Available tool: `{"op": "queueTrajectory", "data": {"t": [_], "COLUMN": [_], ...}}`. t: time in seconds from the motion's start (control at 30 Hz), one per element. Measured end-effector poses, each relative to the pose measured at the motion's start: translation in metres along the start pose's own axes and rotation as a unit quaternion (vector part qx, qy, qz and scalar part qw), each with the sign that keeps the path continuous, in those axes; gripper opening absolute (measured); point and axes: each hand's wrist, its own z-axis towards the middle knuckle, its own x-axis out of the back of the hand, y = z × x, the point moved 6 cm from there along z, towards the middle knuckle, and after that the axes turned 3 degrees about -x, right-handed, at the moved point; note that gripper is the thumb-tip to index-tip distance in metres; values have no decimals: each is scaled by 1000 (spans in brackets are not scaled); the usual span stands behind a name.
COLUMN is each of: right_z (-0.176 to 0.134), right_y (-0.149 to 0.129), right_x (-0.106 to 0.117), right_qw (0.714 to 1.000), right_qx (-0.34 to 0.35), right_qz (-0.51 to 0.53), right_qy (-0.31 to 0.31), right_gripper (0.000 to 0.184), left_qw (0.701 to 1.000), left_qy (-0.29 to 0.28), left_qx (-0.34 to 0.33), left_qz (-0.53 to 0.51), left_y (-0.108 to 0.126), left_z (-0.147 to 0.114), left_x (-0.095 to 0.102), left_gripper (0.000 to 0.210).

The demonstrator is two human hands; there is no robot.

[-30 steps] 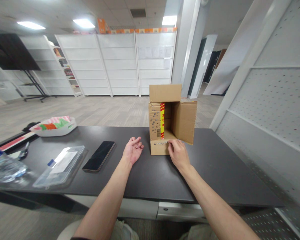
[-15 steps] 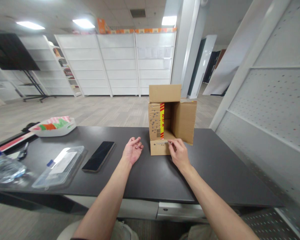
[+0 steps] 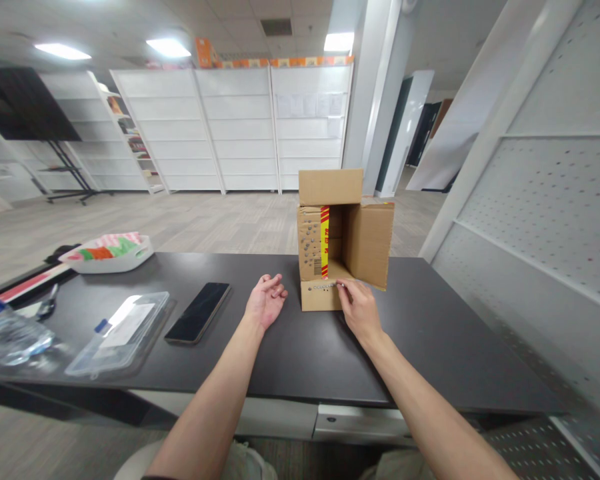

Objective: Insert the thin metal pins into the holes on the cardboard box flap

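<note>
An open cardboard box (image 3: 367, 243) stands on the dark table with its opening towards me. Its lower flap (image 3: 314, 301) hangs down and bears a row of small silvery round heads (image 3: 323, 287). My right hand (image 3: 359, 308) is at that flap's right part, thumb and forefinger pinched at the row's end on a tiny silvery piece, mostly hidden by the fingertips. More grey heads dot the left flap (image 3: 309, 250), beside a yellow and red tape strip. My left hand (image 3: 266, 301) rests palm up left of the box, fingers curled in; whatever they hold is hidden.
Left of my arm lies a black phone (image 3: 198, 313) on the table (image 3: 430, 340). Beyond it are a clear plastic case (image 3: 120, 333), a water bottle (image 3: 15, 333) and a white basket (image 3: 113, 261) with coloured cloth or packets. A perforated white panel (image 3: 545, 193) rises at the right.
Both hands have stayed nearly still. The right fingertips remain at the lower flap; the view has shifted very slightly.
</note>
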Motion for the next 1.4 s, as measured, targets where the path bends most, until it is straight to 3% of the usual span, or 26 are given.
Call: {"op": "queueTrajectory", "data": {"t": [0.73, 1.07, 1.4], "right_z": [1, 2, 0], "right_y": [2, -1, 4], "right_x": [-1, 0, 0], "right_qw": [1000, 997, 1000], "right_qx": [0, -2, 1], "right_qz": [-5, -78, -22], "right_qy": [-1, -20, 12], "right_gripper": [22, 23, 26], "left_qw": [1000, 1000, 1000], "left_qy": [8, 12, 1], "left_qx": [3, 4, 3], "left_qz": [-8, -5, -9], "left_y": [0, 1, 0], "left_z": [-1, -3, 0], "left_x": [0, -3, 0], "left_gripper": [30, 31, 32]}}
